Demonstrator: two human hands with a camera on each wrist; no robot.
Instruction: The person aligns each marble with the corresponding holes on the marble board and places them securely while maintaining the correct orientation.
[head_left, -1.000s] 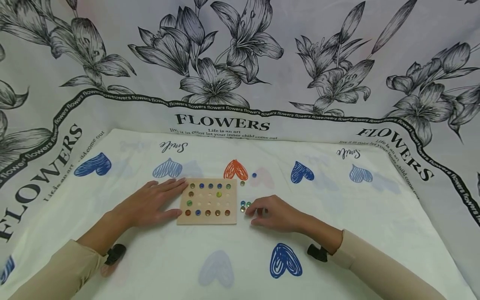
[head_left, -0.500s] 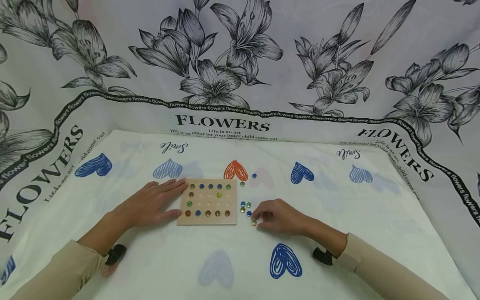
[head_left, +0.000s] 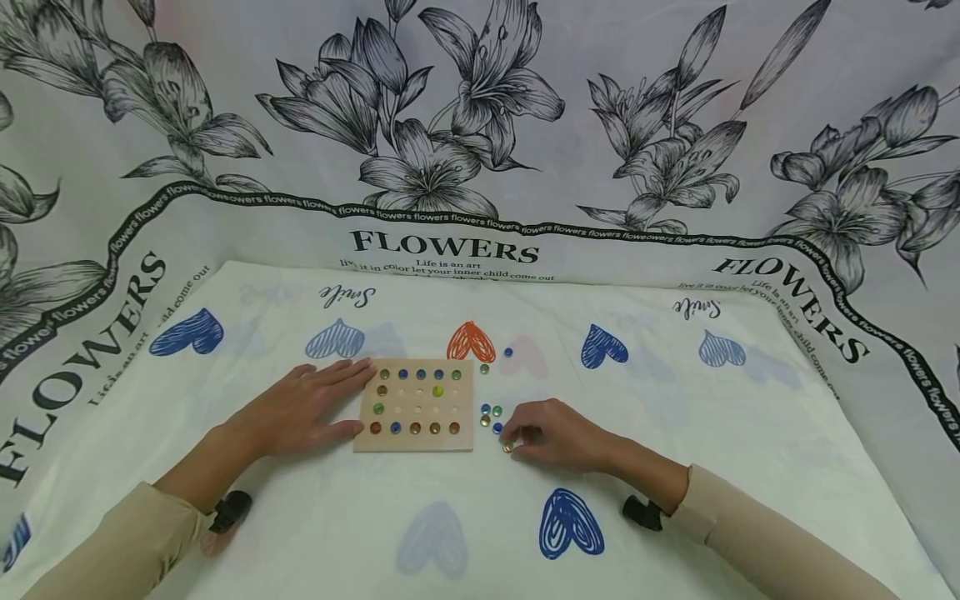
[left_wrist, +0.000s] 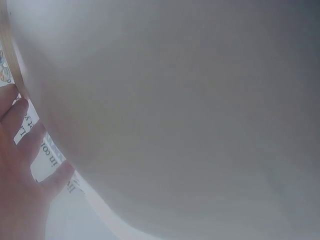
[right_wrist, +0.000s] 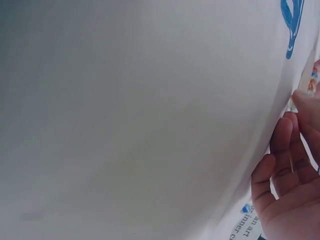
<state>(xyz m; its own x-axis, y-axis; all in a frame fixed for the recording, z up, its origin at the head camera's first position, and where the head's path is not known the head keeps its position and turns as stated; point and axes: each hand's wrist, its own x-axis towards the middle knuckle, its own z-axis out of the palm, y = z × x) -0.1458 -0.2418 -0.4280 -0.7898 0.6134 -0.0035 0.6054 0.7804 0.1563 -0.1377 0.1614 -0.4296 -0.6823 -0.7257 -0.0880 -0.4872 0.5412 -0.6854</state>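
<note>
Right grip [head_left: 561, 435] is curled at a pale marble [head_left: 507, 448] — pinch unclear; a blue marble [head_left: 497, 428], crowded close, could be nudged.

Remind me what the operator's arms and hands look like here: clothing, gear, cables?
The left hand and right hand wear no gloves. The left sleeve and right sleeve are plain beige, ending short of the wrists. A small black device shows by each cuff, left and right. No cables are visible.
</note>
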